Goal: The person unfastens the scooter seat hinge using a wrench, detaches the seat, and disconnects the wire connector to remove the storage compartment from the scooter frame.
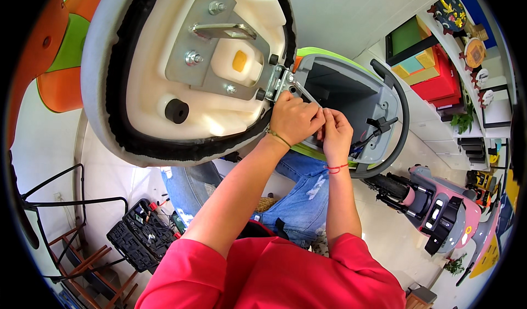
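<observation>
Pale tiled floor (384,218) surrounded a pink scooter (466,226) and an open tool case (140,237). Ahead, a tipped-back seat (211,108) met a grey storage bin (391,103) at a metal hinge (276,84), presumably raised to expose it. The left hand (295,116) curled against the hinge; the right hand (336,133) pinched close beside; what either gripped could not be told.

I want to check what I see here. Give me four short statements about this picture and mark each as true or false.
1. The left hand is close to the metal hinge. True.
2. The red bracelet is on the left wrist. False: the red bracelet is on the right wrist.
3. The tool case is closed. False: the tool case is open.
4. The underside of the seat is visible. True.
</observation>
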`<action>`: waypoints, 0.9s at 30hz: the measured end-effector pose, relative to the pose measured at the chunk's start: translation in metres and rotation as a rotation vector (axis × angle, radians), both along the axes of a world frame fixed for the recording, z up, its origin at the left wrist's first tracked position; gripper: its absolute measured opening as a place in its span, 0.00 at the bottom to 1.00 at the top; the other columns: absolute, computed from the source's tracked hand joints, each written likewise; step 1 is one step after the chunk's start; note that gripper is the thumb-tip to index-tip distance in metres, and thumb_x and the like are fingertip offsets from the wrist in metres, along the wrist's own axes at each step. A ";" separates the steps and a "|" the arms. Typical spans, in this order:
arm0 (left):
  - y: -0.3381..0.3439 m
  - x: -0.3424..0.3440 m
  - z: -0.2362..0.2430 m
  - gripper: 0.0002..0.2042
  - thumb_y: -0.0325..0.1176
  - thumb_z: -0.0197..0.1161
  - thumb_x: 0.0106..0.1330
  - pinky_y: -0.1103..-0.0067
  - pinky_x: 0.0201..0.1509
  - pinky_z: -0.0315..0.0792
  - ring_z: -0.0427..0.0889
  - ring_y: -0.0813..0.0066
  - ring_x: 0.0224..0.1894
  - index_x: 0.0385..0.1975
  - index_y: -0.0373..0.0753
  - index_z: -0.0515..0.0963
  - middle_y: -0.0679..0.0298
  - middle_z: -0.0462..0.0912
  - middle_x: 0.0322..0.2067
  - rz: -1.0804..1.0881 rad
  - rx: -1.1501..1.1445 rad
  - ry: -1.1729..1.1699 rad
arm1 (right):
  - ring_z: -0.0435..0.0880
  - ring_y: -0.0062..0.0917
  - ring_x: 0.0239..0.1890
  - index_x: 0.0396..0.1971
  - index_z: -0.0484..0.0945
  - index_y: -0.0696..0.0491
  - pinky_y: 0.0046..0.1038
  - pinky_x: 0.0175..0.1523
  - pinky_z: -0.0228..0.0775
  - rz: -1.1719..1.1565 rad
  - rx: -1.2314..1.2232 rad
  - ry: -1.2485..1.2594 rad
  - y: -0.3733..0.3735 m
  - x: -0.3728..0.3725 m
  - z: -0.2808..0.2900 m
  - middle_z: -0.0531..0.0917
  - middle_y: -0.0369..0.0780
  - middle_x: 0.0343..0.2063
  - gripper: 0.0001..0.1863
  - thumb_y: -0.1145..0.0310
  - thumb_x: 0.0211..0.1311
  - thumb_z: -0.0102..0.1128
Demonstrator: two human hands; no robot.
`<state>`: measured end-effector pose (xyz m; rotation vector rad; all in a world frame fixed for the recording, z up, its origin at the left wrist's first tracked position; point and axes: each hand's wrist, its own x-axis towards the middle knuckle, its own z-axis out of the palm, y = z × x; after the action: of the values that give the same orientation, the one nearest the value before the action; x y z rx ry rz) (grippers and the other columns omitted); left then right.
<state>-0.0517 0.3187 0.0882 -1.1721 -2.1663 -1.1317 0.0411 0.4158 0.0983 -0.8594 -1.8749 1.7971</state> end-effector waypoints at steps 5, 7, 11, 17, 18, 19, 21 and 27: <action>-0.001 -0.003 -0.002 0.13 0.36 0.62 0.57 0.71 0.37 0.66 0.76 0.67 0.17 0.11 0.45 0.73 0.65 0.76 0.11 -0.006 0.012 0.006 | 0.68 0.11 0.15 0.37 0.78 0.61 0.15 0.20 0.57 0.048 -0.028 -0.065 -0.002 0.001 0.006 0.75 0.32 0.17 0.11 0.67 0.70 0.55; 0.000 -0.003 -0.002 0.11 0.35 0.64 0.54 0.70 0.33 0.65 0.72 0.66 0.16 0.12 0.44 0.74 0.65 0.71 0.10 -0.016 0.065 0.010 | 0.68 0.11 0.15 0.38 0.77 0.61 0.15 0.20 0.57 0.038 -0.053 -0.057 -0.001 0.001 0.007 0.75 0.32 0.17 0.11 0.68 0.70 0.56; 0.003 -0.001 -0.003 0.12 0.35 0.64 0.54 0.70 0.33 0.64 0.72 0.67 0.17 0.12 0.44 0.73 0.65 0.71 0.10 -0.025 0.062 -0.013 | 0.69 0.12 0.18 0.39 0.76 0.62 0.15 0.22 0.58 -0.005 -0.219 -0.014 0.013 -0.018 0.020 0.75 0.32 0.18 0.10 0.69 0.68 0.58; 0.003 -0.004 -0.005 0.13 0.34 0.64 0.53 0.71 0.32 0.64 0.72 0.68 0.17 0.11 0.45 0.70 0.67 0.70 0.11 -0.018 0.073 0.001 | 0.67 0.12 0.16 0.24 0.76 0.54 0.15 0.21 0.54 0.135 -0.167 -0.176 0.067 -0.062 0.041 0.73 0.31 0.16 0.13 0.61 0.64 0.62; 0.002 -0.003 -0.006 0.13 0.34 0.64 0.53 0.71 0.32 0.64 0.72 0.68 0.17 0.11 0.46 0.70 0.68 0.70 0.11 -0.017 0.080 0.000 | 0.63 0.11 0.14 0.22 0.74 0.52 0.17 0.19 0.51 0.164 -0.129 -0.212 0.074 -0.079 0.047 0.72 0.29 0.16 0.15 0.59 0.64 0.61; 0.004 -0.002 -0.006 0.13 0.34 0.65 0.53 0.72 0.32 0.64 0.72 0.69 0.17 0.11 0.46 0.69 0.68 0.70 0.11 -0.020 0.094 -0.002 | 0.58 0.10 0.12 0.21 0.71 0.50 0.18 0.17 0.48 0.188 -0.086 -0.249 0.083 -0.097 0.054 0.70 0.28 0.15 0.17 0.57 0.64 0.61; 0.004 -0.004 -0.006 0.13 0.33 0.65 0.53 0.72 0.32 0.64 0.72 0.69 0.17 0.11 0.45 0.69 0.68 0.70 0.11 -0.027 0.080 -0.002 | 0.63 0.15 0.14 0.23 0.75 0.53 0.20 0.17 0.51 0.325 0.203 -0.393 0.093 -0.137 0.070 0.71 0.31 0.15 0.18 0.53 0.63 0.60; 0.007 -0.004 0.000 0.13 0.32 0.65 0.52 0.71 0.31 0.62 0.70 0.66 0.16 0.11 0.45 0.68 0.66 0.67 0.10 -0.028 0.094 0.045 | 0.81 0.33 0.23 0.27 0.83 0.57 0.35 0.34 0.75 0.508 0.793 -0.604 0.070 -0.217 0.091 0.82 0.44 0.23 0.16 0.59 0.59 0.55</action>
<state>-0.0556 0.3260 0.0880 -1.1780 -2.0462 -1.1941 -0.1759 0.4855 0.1894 -0.6782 -3.0828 0.8283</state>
